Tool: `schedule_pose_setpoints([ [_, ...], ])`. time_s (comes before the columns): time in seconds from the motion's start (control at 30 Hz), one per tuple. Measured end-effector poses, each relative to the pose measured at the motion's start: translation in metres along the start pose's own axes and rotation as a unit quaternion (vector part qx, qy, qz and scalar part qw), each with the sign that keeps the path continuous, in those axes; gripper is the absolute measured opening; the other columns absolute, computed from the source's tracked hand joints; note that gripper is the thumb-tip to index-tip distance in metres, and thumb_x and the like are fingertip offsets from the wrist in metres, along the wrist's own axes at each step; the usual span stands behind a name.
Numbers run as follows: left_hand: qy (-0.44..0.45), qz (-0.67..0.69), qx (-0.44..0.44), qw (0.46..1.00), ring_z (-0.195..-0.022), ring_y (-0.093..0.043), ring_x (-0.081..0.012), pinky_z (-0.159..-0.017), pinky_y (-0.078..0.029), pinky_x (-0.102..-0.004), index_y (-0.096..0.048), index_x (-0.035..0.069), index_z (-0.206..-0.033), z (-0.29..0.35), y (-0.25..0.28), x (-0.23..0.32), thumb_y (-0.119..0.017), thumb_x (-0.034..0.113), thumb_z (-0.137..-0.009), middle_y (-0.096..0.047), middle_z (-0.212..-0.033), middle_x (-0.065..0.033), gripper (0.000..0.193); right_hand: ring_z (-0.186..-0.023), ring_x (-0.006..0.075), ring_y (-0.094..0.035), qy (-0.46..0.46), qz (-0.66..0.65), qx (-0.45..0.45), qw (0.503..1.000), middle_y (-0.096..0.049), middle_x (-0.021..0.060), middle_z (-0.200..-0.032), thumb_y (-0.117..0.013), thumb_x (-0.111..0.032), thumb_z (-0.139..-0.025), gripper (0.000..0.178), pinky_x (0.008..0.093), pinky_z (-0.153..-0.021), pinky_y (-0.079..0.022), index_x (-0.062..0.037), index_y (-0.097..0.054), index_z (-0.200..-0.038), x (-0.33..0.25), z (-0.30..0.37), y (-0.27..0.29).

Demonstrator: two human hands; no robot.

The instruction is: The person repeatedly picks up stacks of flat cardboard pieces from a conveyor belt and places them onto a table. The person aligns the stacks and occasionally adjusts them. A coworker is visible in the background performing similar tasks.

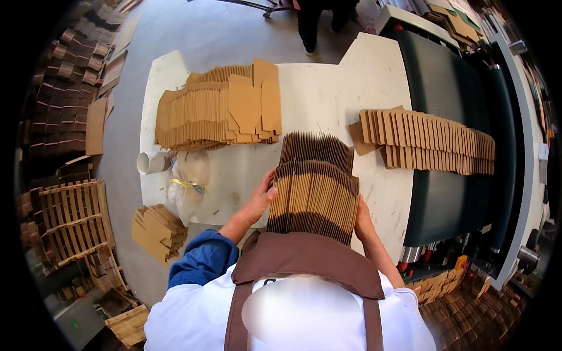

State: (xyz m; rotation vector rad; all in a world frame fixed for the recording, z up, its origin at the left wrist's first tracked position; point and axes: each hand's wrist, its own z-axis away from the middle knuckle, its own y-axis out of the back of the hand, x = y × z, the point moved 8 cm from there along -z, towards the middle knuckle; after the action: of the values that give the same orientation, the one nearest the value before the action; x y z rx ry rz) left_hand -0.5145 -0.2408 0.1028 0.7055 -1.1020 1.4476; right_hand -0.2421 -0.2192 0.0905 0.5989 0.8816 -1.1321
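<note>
Between my two hands stands a thick bundle of folded cardboard pieces [313, 202], on edge and packed side by side, close against my apron. My left hand [261, 196] presses on its left side, thumb near the top edges. On the right side, my right hand [363, 217] lies against the bundle, its fingers partly hidden. The bundle is over the near part of a white table [310, 88]. Beyond my left hand, a larger stack of flat cardboard pieces [202, 114] lies on the table.
At the right, an overlapping row of cardboard pieces [433, 140] lies across a dark conveyor belt [448, 199] and the table. A white tube [153, 162] and a plastic bag [190, 178] are at the left, above more cardboard [158, 231]. A person [310, 23] stands beyond the table.
</note>
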Motion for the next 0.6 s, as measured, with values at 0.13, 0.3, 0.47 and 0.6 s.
schedule_pose_setpoints([
  [0.13, -0.035, 0.002, 0.024, 0.999, -0.136, -0.026, -0.0257, -0.111, -0.021, -0.0377, -0.018, 0.002, -0.145, -0.004, 0.003, 0.016, -0.057, 0.06, -0.082, -0.029, -0.146, -0.0138, 0.094, -0.126, 0.0239, -0.038, -0.005, -0.016, 0.014, 1.0, -0.044, 0.0135, -0.135, -0.023, -0.057, -0.097, 0.072, 0.0353, -0.106, -0.027, 0.0013, -0.037, -0.136, 0.003, -0.01, 0.007],
  [0.3, -0.107, 0.029, 0.015, 0.994, -0.134, -0.029, -0.0221, -0.11, -0.021, -0.0349, -0.019, 0.003, -0.144, -0.048, 0.016, 0.073, -0.057, 0.053, -0.086, -0.033, -0.143, -0.0109, 0.086, -0.111, 0.0218, -0.052, 0.049, -0.035, 0.034, 0.998, -0.053, 0.0099, -0.126, -0.023, -0.056, -0.098, 0.069, 0.0353, -0.095, -0.042, -0.0007, -0.044, -0.132, -0.041, -0.067, 0.032],
  [0.47, -0.116, 0.043, 0.023, 0.992, -0.13, -0.033, -0.0195, -0.108, -0.025, -0.0332, -0.022, 0.002, -0.143, -0.124, 0.031, 0.137, -0.055, 0.05, -0.088, -0.036, -0.14, -0.0098, 0.08, -0.106, 0.0189, -0.056, 0.059, -0.118, 0.003, 0.991, -0.058, 0.0123, -0.119, -0.026, -0.058, -0.097, 0.072, 0.0323, -0.091, -0.045, 0.0025, -0.047, -0.129, -0.148, -0.138, 0.044],
  [0.6, -0.038, 0.132, 0.004, 0.991, -0.127, -0.038, -0.0214, -0.104, -0.031, -0.0336, -0.032, 0.006, -0.14, -0.168, 0.048, 0.162, -0.052, 0.057, -0.086, -0.04, -0.138, -0.0113, 0.077, -0.107, 0.0202, -0.057, 0.006, -0.121, -0.062, 0.991, -0.058, 0.0129, -0.119, -0.028, -0.063, -0.094, 0.076, 0.0337, -0.089, -0.047, 0.0008, -0.047, -0.13, -0.201, -0.21, 0.027],
])
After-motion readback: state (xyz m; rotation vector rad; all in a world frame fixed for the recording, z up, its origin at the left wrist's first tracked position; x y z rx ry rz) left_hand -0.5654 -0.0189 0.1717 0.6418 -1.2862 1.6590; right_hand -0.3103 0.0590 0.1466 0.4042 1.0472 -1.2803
